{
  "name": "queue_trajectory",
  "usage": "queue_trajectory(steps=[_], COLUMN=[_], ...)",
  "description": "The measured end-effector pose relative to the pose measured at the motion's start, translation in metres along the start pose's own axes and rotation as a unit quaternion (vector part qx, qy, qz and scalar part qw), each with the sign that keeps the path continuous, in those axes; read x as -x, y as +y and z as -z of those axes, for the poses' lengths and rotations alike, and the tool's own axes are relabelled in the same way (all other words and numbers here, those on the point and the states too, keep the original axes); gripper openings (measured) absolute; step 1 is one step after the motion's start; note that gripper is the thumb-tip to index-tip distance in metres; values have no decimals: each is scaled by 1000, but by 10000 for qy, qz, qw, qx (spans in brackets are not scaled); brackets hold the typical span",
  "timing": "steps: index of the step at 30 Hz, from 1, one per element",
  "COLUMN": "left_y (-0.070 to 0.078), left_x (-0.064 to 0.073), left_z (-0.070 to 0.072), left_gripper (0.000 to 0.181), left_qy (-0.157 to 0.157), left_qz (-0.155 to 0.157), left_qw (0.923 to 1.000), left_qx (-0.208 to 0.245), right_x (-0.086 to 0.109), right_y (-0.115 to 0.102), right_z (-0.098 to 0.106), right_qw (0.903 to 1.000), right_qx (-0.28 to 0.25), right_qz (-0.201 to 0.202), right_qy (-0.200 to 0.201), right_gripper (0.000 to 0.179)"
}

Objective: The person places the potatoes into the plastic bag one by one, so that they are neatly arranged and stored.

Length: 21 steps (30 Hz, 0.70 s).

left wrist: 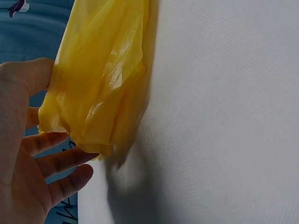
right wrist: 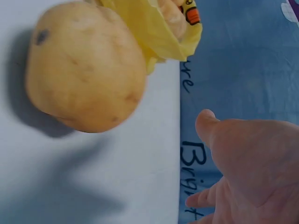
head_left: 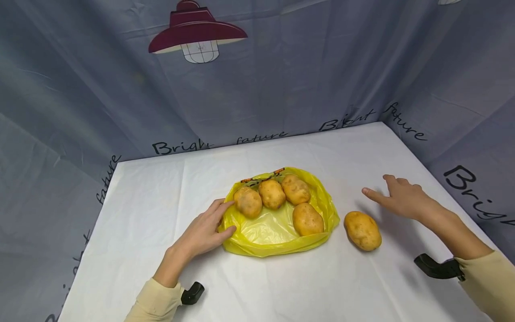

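Note:
A yellow plastic bag lies spread open on the white table, with several potatoes in it, one of them the potato at its near right side. My left hand is at the bag's left rim, its thumb and index fingertip reaching over the edge. In the left wrist view, the fingers are spread and nearly straight against the plastic. One loose potato sits on the table right of the bag. Above and to the right of it hovers my right hand, fingers extended, thumb apart, holding nothing.
White cloth covers the table. Grey-blue curtains with printed words and a red lamp picture hang behind it and along both sides. Each wrist carries a black mount at the sleeve's cuff.

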<state>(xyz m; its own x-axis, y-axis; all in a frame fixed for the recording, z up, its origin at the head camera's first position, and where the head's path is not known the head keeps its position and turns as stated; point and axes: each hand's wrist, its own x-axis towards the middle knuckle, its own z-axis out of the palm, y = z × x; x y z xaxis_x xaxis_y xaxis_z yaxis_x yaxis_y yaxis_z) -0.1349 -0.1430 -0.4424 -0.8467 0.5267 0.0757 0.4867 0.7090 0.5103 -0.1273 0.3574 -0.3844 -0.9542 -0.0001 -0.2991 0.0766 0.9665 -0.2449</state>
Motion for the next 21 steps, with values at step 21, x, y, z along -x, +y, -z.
queue_trajectory(steps=[21], left_y=[-2], left_x=[1], left_z=[-2], left_gripper=[67], left_qy=[-2], left_qz=[17], left_qw=[10000], left_qx=[31], right_x=[31], right_y=[-13], right_z=[-37], right_qw=[9963], right_qx=[-613], right_qz=[405], right_qy=[-439], right_gripper=[94])
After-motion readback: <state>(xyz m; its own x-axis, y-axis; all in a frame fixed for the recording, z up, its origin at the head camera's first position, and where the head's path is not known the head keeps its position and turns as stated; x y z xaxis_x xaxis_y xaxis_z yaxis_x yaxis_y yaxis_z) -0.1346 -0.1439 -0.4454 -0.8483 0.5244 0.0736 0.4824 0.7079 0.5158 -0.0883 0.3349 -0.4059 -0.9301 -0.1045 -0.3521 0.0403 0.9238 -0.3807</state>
